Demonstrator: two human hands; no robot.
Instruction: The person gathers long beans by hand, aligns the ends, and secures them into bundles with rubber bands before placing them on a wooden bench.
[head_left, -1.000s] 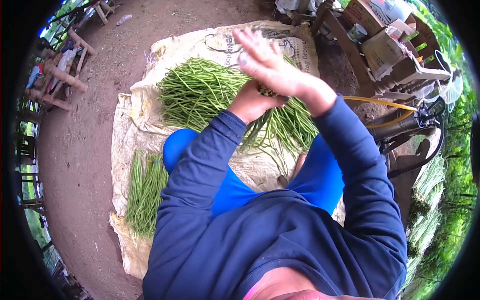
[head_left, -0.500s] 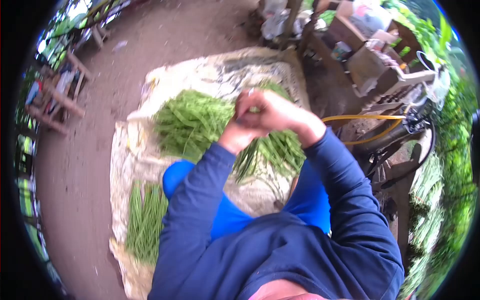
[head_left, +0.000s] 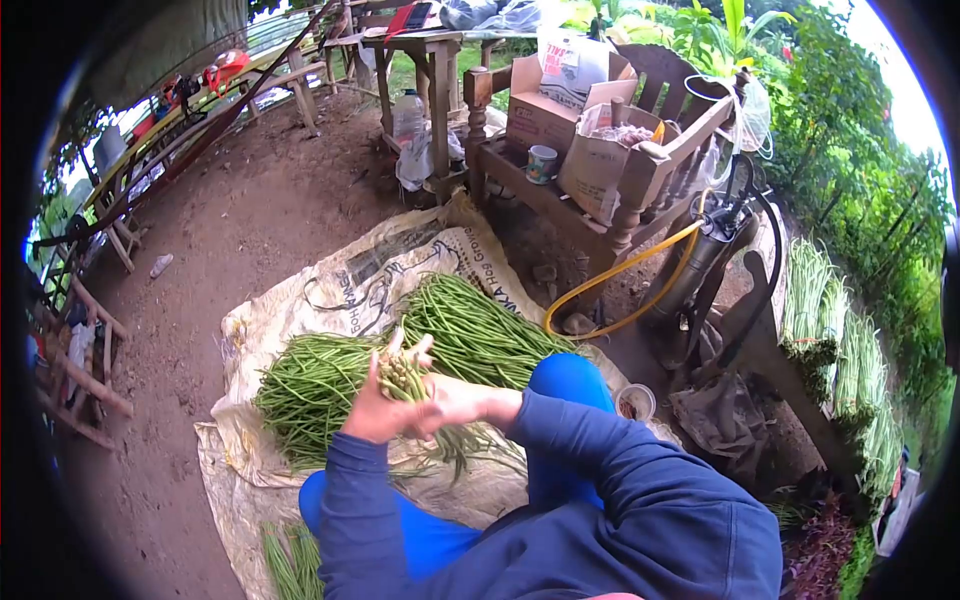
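Observation:
A bunch of long green string beans (head_left: 403, 377) stands between my hands, its pale ends pointing up and its other ends trailing below. My left hand (head_left: 378, 410) is closed round the bunch from the left, with thumb and fingertips showing above. From the right, my right hand (head_left: 452, 402) wraps the bunch lower down; its fingers are slightly blurred. Just beyond my hands, two loose heaps of string beans, a left heap (head_left: 315, 385) and a right heap (head_left: 475, 330), lie on a sack sheet (head_left: 265, 325).
More beans (head_left: 290, 560) lie by my left knee. To the right stand a wooden bench (head_left: 560, 215) with cardboard boxes (head_left: 590, 160), a metal sprayer tank (head_left: 700, 265) with a yellow hose (head_left: 640, 290), and a plastic cup (head_left: 635, 402). Bean bundles (head_left: 855, 360) rest on a ledge.
The view has swung up and to the right. My hands, blurred and clasped together before, now sit lower and further left in view, with the bean bunch visible between them.

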